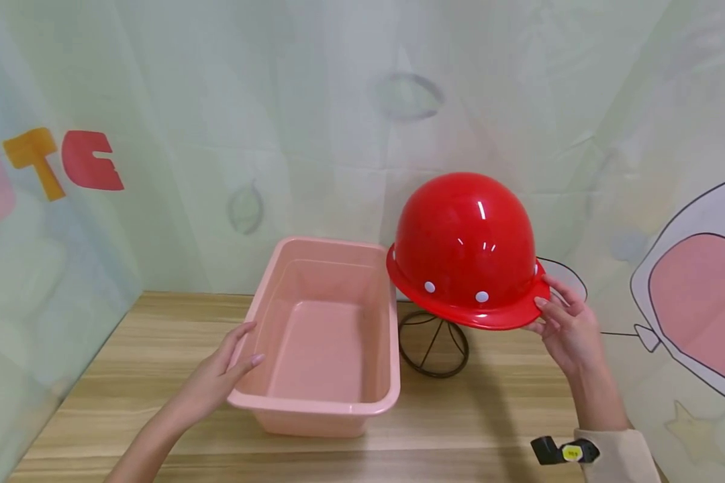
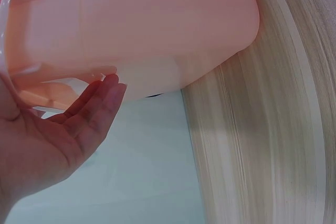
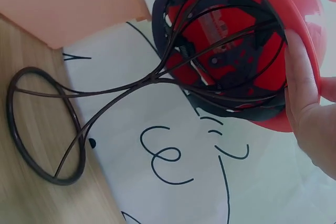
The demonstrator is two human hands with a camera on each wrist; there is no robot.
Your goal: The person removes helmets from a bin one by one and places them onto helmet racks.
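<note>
A glossy red hard hat (image 1: 466, 249) sits on a dark wire stand (image 1: 433, 343) on the wooden table. My right hand (image 1: 560, 320) holds the hat's brim at its right side, thumb on top and fingers underneath. From below, the right wrist view shows the hat (image 3: 294, 72), its black inner harness over the wire stand (image 3: 79, 124), and my fingers (image 3: 300, 85) under the brim. A pink plastic tub (image 1: 332, 275) stands left of the hat. My left hand (image 1: 232, 359) rests with straight fingers on the tub's left rim; the left wrist view shows the tub (image 2: 157, 24) above my palm (image 2: 58, 140).
The wooden tabletop (image 1: 483, 409) runs to a pale printed curtain (image 1: 314, 134) behind and on both sides. A small black device with a yellow tag (image 1: 564, 451) sits on my right sleeve. Bare wood lies in front of the tub and stand.
</note>
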